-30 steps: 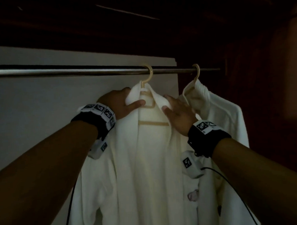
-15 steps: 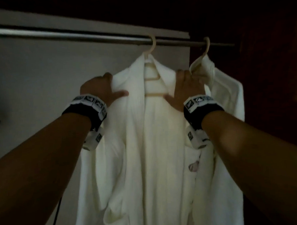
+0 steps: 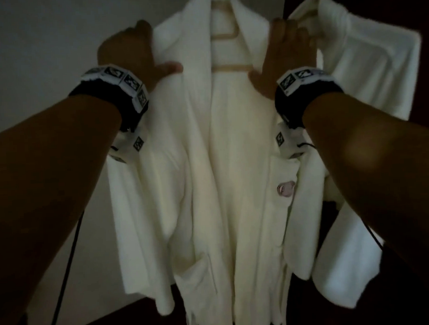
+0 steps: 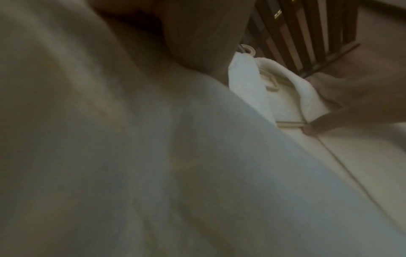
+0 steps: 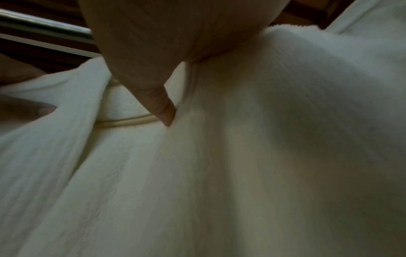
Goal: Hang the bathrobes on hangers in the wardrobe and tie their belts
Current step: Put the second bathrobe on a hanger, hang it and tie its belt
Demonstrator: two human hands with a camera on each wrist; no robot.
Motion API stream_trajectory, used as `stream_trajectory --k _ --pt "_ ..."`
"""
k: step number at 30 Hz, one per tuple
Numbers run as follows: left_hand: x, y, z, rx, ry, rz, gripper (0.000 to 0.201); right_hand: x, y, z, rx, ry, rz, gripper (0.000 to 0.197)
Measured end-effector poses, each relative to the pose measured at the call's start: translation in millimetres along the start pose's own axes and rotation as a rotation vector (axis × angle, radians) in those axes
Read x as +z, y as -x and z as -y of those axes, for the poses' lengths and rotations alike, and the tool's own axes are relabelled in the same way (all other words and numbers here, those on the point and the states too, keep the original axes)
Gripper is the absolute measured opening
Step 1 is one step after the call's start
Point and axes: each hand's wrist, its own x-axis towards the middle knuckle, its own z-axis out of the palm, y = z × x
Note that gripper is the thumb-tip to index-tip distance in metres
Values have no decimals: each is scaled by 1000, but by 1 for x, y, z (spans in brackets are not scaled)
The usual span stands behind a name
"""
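A white bathrobe (image 3: 233, 161) hangs front-open on a beige hanger (image 3: 229, 67). My left hand (image 3: 135, 50) holds its left shoulder, thumb across the lapel and fingers hidden behind the cloth. On the other shoulder my right hand (image 3: 287, 51) holds the robe, its thumb pressed on the lapel beside the hanger's crossbar (image 5: 131, 121). The right wrist view shows that thumb (image 5: 162, 111) from close up. In the left wrist view the hanger's hook and neck (image 4: 272, 87) show inside the collar. No tied belt can be made out.
A second white bathrobe (image 3: 366, 57) hangs on its own hanger just right of my right hand, touching the first. The metal rail (image 5: 44, 27) runs above. A pale wardrobe wall (image 3: 43, 34) lies behind at left, dark wood (image 3: 426, 79) at right.
Both hands have slid from the collar outward and down onto the robe's shoulders. The head view has tilted down, so the rail and hooks have left it.
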Motion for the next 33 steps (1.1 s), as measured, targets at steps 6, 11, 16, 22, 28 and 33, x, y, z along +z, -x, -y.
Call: stream_trajectory --k 6,11,16,22,28,33 --pt "40 32 23 31 126 -68 126 48 53 18 193 -138 2 103" --pt "146 148 59 -379 830 380 115 135 212 73 305 -351 376 96" --pt "212 263 74 -666 863 690 64 179 335 105 483 -432 789 99" --pt "215 295 69 -731 985 734 54 202 333 119 556 -533 870 109" --pt "218 304 81 -500 877 810 47 219 314 127 645 -425 805 75" --pt "219 304 100 -564 795 731 46 222 309 131 676 -516 793 70"
